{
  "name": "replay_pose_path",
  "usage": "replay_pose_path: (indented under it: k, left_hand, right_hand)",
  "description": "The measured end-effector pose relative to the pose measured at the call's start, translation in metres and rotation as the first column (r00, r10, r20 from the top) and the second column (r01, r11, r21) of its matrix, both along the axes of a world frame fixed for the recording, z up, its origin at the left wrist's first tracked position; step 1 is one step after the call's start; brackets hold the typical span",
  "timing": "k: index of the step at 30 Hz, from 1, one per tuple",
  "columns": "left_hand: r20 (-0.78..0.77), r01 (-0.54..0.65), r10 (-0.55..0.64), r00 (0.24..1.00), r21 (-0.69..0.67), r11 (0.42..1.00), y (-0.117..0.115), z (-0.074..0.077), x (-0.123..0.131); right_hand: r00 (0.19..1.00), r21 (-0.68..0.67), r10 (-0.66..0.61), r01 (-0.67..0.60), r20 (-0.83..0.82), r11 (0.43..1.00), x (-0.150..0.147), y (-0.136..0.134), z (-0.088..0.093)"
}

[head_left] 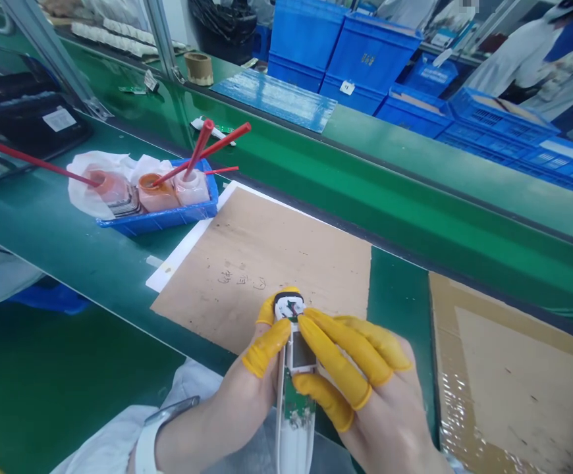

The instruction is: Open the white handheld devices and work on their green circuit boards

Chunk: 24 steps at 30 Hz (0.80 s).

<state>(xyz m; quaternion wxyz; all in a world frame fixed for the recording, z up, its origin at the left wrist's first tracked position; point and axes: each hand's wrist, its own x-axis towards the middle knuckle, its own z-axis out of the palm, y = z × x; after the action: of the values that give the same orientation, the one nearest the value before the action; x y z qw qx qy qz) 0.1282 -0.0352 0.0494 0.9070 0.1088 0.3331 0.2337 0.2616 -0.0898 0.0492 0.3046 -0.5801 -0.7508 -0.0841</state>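
A long white handheld device housing (281, 434) lies open-faced between my hands, above the near edge of a brown cardboard sheet. Its inside shows a green circuit board (296, 401) and, at the rounded far end, small wires. My left hand (261, 359), in yellow finger cots, wraps the housing from the left with its thumb on the upper edge. My right hand (365, 368), also in yellow finger cots, has thumb and fingertips closed at a white-framed dark rectangular part (303, 352), screen-like, over the board. The far fingertips of my left hand are partly hidden behind the housing.
The cardboard sheet (286, 243) lies on the green bench. A blue tray (168, 220) at the left holds jars with red-handled sticks. A taped cardboard piece (518, 375) lies right. Beyond a green belt (365, 191) stand blue crates (370, 56) and a person (518, 59).
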Motion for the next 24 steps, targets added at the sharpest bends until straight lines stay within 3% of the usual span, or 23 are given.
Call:
replay_pose_path:
  k: [2,6,11,15,18,21,24]
  left_hand:
    - [-0.047,0.024,-0.027,0.999,-0.064,0.998,-0.002,-0.001,-0.001]
    - [-0.094,0.089,-0.095,0.991,-0.060,0.994,-0.007,-0.004,-0.006]
    - [-0.083,0.061,-0.060,0.995,0.015,0.998,-0.013,-0.017,-0.007]
    - [-0.163,0.052,-0.028,0.986,0.145,0.988,-0.020,-0.024,-0.007]
    - [-0.215,0.087,-0.035,0.976,0.237,0.968,-0.020,-0.018,-0.005]
    - [-0.172,0.124,-0.072,0.983,0.313,0.942,-0.015,-0.008,-0.001]
    - [-0.100,0.054,-0.023,0.995,0.317,0.947,-0.011,-0.001,0.003]
  right_hand:
    - [0.999,0.001,-0.008,0.008,0.034,1.000,-0.001,0.001,0.001]
    - [0.998,-0.014,0.003,-0.002,0.070,1.000,0.003,0.002,0.002]
    - [0.992,-0.044,0.046,-0.041,0.116,0.998,0.007,0.001,0.006]
    - [0.995,-0.003,0.043,-0.043,0.091,0.999,0.002,0.003,0.007]
    - [0.999,0.006,0.038,-0.039,0.027,0.999,0.001,0.003,0.006]
    - [0.994,-0.035,-0.006,0.002,-0.113,0.999,0.005,-0.006,0.004]
    - [0.978,-0.091,-0.043,0.025,-0.202,0.996,0.007,-0.020,-0.002]
